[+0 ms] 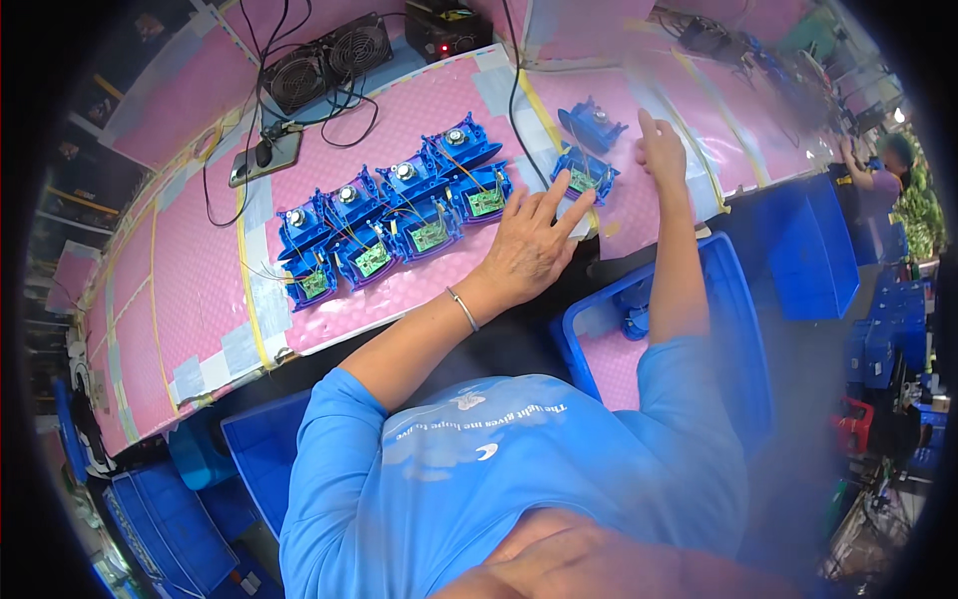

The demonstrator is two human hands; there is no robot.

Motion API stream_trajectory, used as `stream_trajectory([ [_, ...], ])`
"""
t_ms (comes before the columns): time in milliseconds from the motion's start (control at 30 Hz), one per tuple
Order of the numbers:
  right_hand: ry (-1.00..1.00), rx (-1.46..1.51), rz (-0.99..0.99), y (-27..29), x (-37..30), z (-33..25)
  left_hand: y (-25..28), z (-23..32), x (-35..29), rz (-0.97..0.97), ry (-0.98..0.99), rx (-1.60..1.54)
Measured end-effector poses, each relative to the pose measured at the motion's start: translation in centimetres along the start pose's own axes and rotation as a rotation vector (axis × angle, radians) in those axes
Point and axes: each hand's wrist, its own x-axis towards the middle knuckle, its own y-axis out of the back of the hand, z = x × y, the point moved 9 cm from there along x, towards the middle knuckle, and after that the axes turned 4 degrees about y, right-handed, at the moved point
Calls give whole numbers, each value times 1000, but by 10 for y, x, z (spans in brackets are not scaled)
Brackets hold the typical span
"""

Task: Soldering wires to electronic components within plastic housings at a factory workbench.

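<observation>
L hand (532,240) is spreading its fingers at a blue housing (591,168) w/ green PCB (581,183) on the table (190,290); R hand (661,152), apart, is hovering nr a 2nd housing (593,130), grip unclear. Wired housings (407,187) are lying to the L.

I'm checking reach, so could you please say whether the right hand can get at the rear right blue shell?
Probably yes: the right hand is close beside the shell, with nothing visible between them.
</observation>
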Motion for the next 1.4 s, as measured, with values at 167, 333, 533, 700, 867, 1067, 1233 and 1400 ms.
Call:
stream_trajectory([
  [167,348,315,-19,-36,-42,-34,11,-6,11,64,130,-317],
  [333,428,436,-306,-89,-44,-69,16,3,11,106,47,-323],
  [533,672,341,-422,-130,-48,-125,22,21,10,24,-106,-134],
  [700,270,597,-308,-113,-28,-97,75,18,12,-2,-16,-25],
  [867,291,670,-277,-99,-34,-95,184,31,-8,161,-172,-1080],
  [1067,421,561,-237,-88,-20,-149,282,64,-6,196,138,-1053],
  [1233,610,489,-208,-87,-27,-235,282,35,-25,636,-5,-1102],
  [1400,872,765,-449,-78,-109,-334,299,2,-70,451,-240,-1053],
])
